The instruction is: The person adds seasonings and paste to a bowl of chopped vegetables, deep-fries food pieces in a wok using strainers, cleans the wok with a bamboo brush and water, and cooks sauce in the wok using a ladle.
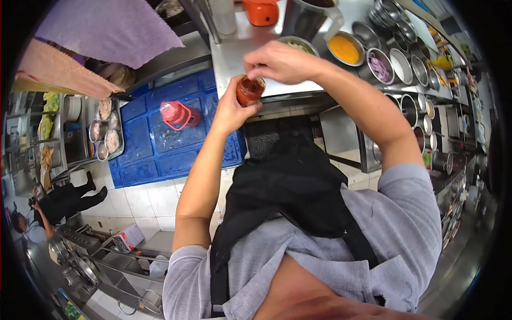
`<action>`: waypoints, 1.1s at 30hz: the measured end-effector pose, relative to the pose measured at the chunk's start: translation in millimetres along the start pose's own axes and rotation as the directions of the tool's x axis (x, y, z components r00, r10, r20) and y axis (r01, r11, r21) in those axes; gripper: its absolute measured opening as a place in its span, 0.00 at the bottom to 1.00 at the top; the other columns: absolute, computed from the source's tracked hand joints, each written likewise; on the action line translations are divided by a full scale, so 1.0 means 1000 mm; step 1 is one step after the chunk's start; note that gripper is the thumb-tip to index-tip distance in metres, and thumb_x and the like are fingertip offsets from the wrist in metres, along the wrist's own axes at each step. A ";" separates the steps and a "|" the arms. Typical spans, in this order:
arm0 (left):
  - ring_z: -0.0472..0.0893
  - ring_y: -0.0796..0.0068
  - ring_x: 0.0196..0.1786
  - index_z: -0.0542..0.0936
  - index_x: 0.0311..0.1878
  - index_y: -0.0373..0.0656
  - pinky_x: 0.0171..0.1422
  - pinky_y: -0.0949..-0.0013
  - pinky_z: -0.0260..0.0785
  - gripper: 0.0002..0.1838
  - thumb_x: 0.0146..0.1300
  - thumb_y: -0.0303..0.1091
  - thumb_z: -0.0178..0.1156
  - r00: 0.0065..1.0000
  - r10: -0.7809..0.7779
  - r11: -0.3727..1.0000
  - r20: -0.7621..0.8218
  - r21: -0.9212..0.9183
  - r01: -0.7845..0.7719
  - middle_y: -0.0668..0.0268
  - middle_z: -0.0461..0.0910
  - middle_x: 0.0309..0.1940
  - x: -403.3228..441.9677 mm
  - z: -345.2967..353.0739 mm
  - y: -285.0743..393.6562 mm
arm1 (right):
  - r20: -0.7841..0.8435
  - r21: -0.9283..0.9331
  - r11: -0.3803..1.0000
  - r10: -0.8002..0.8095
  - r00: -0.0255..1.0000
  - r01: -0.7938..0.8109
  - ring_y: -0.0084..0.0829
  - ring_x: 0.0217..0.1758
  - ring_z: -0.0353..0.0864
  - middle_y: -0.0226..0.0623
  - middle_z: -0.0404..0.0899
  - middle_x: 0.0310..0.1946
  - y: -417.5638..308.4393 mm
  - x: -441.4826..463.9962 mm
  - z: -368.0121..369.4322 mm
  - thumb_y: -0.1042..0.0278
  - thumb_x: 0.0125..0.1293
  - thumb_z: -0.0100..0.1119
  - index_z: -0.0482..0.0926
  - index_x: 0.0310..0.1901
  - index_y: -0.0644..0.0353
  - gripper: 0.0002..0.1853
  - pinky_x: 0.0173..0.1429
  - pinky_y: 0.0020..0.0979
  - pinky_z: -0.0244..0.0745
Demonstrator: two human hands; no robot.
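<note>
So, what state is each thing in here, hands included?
Left hand, closed around the jar
Right hand, fingers curled just over the jar; whether it grips anything is unclear
Jar, red contents showing; mouth partly hidden
Yellow food, uncovered
Purple pieces, cut, uncovered
Pitcher, upright
Pink jug, apparently upright
Purple cloth, hanging

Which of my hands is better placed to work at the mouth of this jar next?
Probably your right hand: it is already at the jar's mouth, while your left hand is wrapped around the side, holding it. Whether the right grips anything is unclear.
</note>
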State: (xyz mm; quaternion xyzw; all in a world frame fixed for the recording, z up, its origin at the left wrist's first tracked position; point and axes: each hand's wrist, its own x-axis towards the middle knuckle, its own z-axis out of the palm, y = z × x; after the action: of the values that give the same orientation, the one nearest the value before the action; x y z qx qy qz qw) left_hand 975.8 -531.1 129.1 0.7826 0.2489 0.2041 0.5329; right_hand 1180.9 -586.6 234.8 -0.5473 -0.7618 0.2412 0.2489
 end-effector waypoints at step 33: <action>0.77 0.74 0.53 0.69 0.63 0.40 0.61 0.67 0.70 0.38 0.47 0.24 0.74 0.993 -0.048 0.975 0.109 -0.211 0.070 0.64 0.78 0.51 0.127 0.063 -0.018 | -0.021 -0.690 0.703 -0.256 0.966 0.171 0.35 0.35 0.81 0.34 0.76 0.30 0.112 -0.065 -0.082 0.70 0.56 0.58 0.77 0.35 0.55 0.05 0.36 0.37 0.78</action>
State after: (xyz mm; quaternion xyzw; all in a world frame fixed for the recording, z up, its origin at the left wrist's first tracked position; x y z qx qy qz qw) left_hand 1110.4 -495.0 96.9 0.7222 0.2208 0.1731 0.6322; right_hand 1331.1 -609.5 217.7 -0.5210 -0.8394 -0.1181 0.1003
